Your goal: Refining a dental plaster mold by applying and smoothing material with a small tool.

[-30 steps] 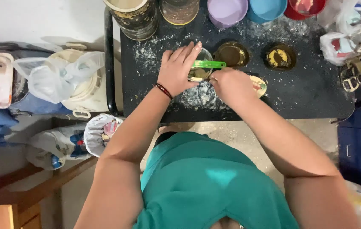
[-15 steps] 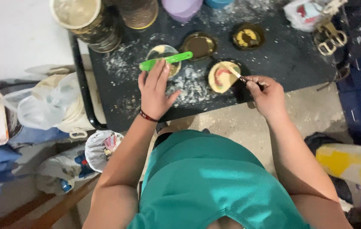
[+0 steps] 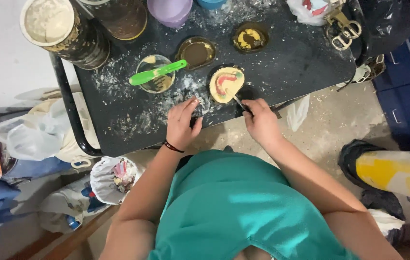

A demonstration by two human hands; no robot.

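Observation:
My left hand (image 3: 181, 123) rests flat on the dusty black table (image 3: 118, 115), fingers spread, near its front edge. My right hand (image 3: 259, 118) grips a thin metal tool (image 3: 239, 102) whose tip touches a cream-coloured cast with a pink arch (image 3: 226, 84) lying on the table. Farther back, a green spatula (image 3: 157, 72) lies across a small round bowl (image 3: 155, 73). Two brass-coloured round moulds (image 3: 196, 51) (image 3: 250, 38) sit behind the cast.
A large powder-filled tin (image 3: 58, 29) and a dark tin (image 3: 120, 17) stand at the table's back left, a purple cup (image 3: 170, 9) behind. Scissors (image 3: 341, 36) lie at the right. Bags (image 3: 31, 139) crowd the floor left, a yellow-white sack (image 3: 397, 171) right.
My left hand has let go of the green spatula and moved down to the table's front. The right hand now holds the tool against the cast. The view shifted.

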